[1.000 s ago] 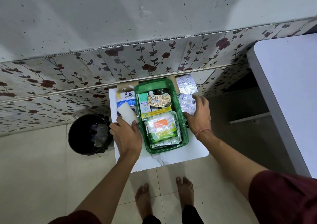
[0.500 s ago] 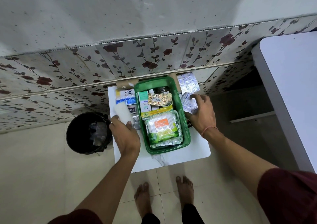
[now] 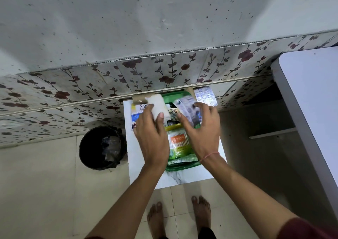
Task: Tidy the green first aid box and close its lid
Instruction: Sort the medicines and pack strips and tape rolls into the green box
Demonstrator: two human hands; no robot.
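Note:
The green first aid box (image 3: 180,166) stands open on a small white table (image 3: 184,178) against the wall. Inside it lies a pack of cotton buds with an orange label (image 3: 178,142) on other packets. My left hand (image 3: 152,137) holds a white gauze roll (image 3: 158,105) above the box's far left corner. My right hand (image 3: 202,131) holds silver blister strips (image 3: 188,108), blurred, over the box's far right part. The box's far end is largely hidden by both hands.
More blister strips (image 3: 205,96) lie on the table right of the box, small medicine boxes (image 3: 136,112) left of it. A black bin (image 3: 102,147) stands on the floor to the left. A white tabletop (image 3: 314,110) fills the right side. My bare feet (image 3: 179,216) are below.
Both hands have lifted off the table and moved inward over the box, the left with the gauze roll, the right with the blister strips.

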